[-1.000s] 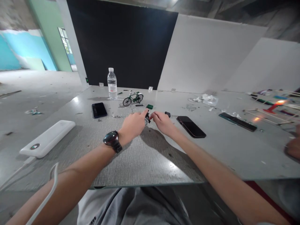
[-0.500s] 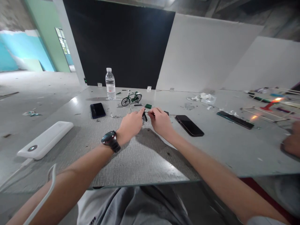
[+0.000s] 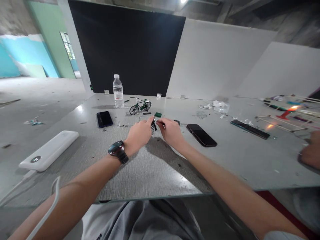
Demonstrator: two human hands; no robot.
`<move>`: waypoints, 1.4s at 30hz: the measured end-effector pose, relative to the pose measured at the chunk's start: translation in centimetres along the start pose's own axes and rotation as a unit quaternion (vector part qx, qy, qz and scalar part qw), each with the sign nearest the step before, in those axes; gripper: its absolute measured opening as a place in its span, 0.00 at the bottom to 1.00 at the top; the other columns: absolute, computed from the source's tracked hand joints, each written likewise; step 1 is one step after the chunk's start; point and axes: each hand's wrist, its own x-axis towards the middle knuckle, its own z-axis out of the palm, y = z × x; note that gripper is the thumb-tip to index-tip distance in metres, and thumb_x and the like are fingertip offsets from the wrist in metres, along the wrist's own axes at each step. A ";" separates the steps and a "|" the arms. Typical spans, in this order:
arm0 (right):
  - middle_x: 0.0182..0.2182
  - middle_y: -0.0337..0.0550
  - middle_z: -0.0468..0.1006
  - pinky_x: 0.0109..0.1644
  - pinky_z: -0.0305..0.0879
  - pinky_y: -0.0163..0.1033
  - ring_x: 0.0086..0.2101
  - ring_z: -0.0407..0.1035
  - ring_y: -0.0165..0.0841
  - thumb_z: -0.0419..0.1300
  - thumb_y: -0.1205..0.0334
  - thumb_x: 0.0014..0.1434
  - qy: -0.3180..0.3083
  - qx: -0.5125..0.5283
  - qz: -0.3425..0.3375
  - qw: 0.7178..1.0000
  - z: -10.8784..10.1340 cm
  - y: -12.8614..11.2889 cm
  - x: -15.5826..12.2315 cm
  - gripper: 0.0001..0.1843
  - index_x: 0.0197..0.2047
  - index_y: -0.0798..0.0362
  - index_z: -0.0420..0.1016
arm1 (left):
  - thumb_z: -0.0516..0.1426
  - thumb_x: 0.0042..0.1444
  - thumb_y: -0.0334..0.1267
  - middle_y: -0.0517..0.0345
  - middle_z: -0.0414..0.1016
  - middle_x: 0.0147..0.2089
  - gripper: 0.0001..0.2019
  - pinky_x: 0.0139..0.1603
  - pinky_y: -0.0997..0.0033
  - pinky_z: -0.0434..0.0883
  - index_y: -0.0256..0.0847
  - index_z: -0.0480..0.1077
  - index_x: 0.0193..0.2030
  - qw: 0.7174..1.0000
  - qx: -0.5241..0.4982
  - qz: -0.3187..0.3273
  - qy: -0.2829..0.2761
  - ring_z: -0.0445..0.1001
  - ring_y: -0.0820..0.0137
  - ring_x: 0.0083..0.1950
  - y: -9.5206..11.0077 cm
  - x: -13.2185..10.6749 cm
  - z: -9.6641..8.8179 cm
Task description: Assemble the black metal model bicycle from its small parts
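My left hand [image 3: 140, 132], with a dark watch on its wrist, is closed on a small black model bicycle part [image 3: 154, 125] with a spoked wheel. Facing it from the right, my right hand [image 3: 171, 131] is closed in a pinch at the part; what its fingertips hold is too small to make out. Just beyond my hands stands a small green model bicycle [image 3: 140, 106]. A green block [image 3: 158, 114] and a thin dark strip lie close by. Left of my left hand is a small silver handlebar-like piece [image 3: 123, 125].
A water bottle [image 3: 118, 91], a phone [image 3: 104, 119] and a white power bank [image 3: 50, 150] with a cable are on the left. To the right lie another phone [image 3: 201, 135], a dark long case [image 3: 250, 129] and a stick frame [image 3: 280, 123], near another person's hand [image 3: 311, 150].
My right hand's fingertips have shifted slightly at the part. Both hands otherwise stay in place, and the view has tilted very slightly.
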 end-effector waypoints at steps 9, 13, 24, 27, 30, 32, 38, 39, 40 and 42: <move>0.37 0.51 0.82 0.41 0.61 0.42 0.36 0.73 0.40 0.51 0.64 0.72 -0.023 -0.017 0.021 0.999 -0.3 0.1 0.0 0.12 0.39 0.53 0.74 | 0.44 0.71 0.30 0.41 0.80 0.52 0.28 0.45 0.60 0.75 0.40 0.55 0.77 1.000 -0.001 0.002 0.001 0.82 0.54 0.48 0.0 0.0 0.0; 0.35 0.49 0.82 0.40 0.60 0.41 0.35 0.73 0.39 0.51 0.59 0.74 -0.017 -0.011 0.024 1.000 -0.5 -0.4 0.0 0.13 0.41 0.53 0.74 | 0.45 0.72 0.31 0.42 0.80 0.50 0.28 0.45 0.62 0.74 0.40 0.54 0.77 1.000 -0.006 0.000 -0.004 0.82 0.56 0.47 -0.1 0.1 0.1; 0.33 0.48 0.81 0.39 0.60 0.42 0.33 0.73 0.40 0.52 0.60 0.72 -0.038 -0.039 0.030 0.998 -0.6 -0.1 -0.2 0.13 0.38 0.51 0.75 | 0.45 0.71 0.29 0.41 0.81 0.49 0.28 0.46 0.61 0.75 0.40 0.54 0.77 1.000 0.011 0.001 -0.006 0.82 0.55 0.48 0.1 0.0 -0.1; 0.37 0.51 0.80 0.42 0.64 0.43 0.37 0.73 0.41 0.53 0.59 0.71 -0.010 -0.004 -0.003 1.000 -0.3 0.3 -0.1 0.10 0.41 0.51 0.73 | 0.45 0.71 0.30 0.40 0.80 0.51 0.28 0.46 0.60 0.76 0.40 0.55 0.77 1.000 0.010 0.001 -0.004 0.82 0.55 0.49 0.0 0.0 -0.1; 0.41 0.54 0.77 0.46 0.66 0.45 0.42 0.72 0.42 0.52 0.60 0.71 0.012 0.025 -0.017 0.999 -0.2 0.6 -0.1 0.07 0.43 0.51 0.69 | 0.45 0.71 0.30 0.40 0.80 0.51 0.28 0.45 0.60 0.76 0.40 0.55 0.77 1.000 0.002 -0.009 -0.005 0.82 0.55 0.47 -0.2 0.0 -0.2; 0.41 0.54 0.77 0.46 0.66 0.45 0.43 0.72 0.43 0.50 0.61 0.71 0.009 0.023 -0.014 1.000 -0.2 0.6 -0.1 0.07 0.42 0.50 0.67 | 0.45 0.71 0.30 0.40 0.80 0.51 0.29 0.45 0.60 0.76 0.40 0.54 0.77 1.000 -0.001 -0.010 -0.002 0.82 0.55 0.47 -0.3 0.0 -0.2; 0.32 0.49 0.77 0.38 0.60 0.42 0.31 0.69 0.39 0.45 0.59 0.74 -0.045 0.006 0.018 0.999 -0.2 0.2 -0.3 0.13 0.38 0.49 0.65 | 0.46 0.70 0.29 0.41 0.80 0.53 0.28 0.47 0.60 0.76 0.40 0.55 0.77 1.000 0.006 0.008 -0.012 0.81 0.55 0.50 0.3 -0.2 -0.2; 0.31 0.48 0.77 0.37 0.59 0.42 0.30 0.68 0.39 0.44 0.59 0.74 -0.052 0.010 0.015 0.998 -0.1 0.1 -0.3 0.13 0.38 0.49 0.64 | 0.46 0.70 0.29 0.41 0.79 0.53 0.29 0.48 0.61 0.75 0.40 0.54 0.77 1.000 0.011 0.010 -0.015 0.81 0.55 0.51 0.6 -0.2 -0.1; 0.30 0.47 0.76 0.36 0.58 0.41 0.29 0.68 0.38 0.44 0.60 0.74 -0.053 0.014 0.012 0.998 -0.1 0.0 -0.3 0.13 0.38 0.49 0.64 | 0.46 0.70 0.29 0.41 0.79 0.53 0.29 0.48 0.61 0.75 0.40 0.53 0.77 1.000 0.015 0.010 -0.018 0.81 0.55 0.52 0.8 -0.3 -0.1; 0.30 0.47 0.76 0.35 0.56 0.41 0.28 0.66 0.37 0.44 0.58 0.75 -0.042 0.025 0.011 0.999 0.0 -0.1 -0.2 0.13 0.39 0.49 0.64 | 0.45 0.70 0.28 0.40 0.79 0.54 0.30 0.47 0.62 0.75 0.40 0.52 0.78 1.000 0.018 0.009 -0.020 0.80 0.55 0.52 1.0 -0.4 -0.1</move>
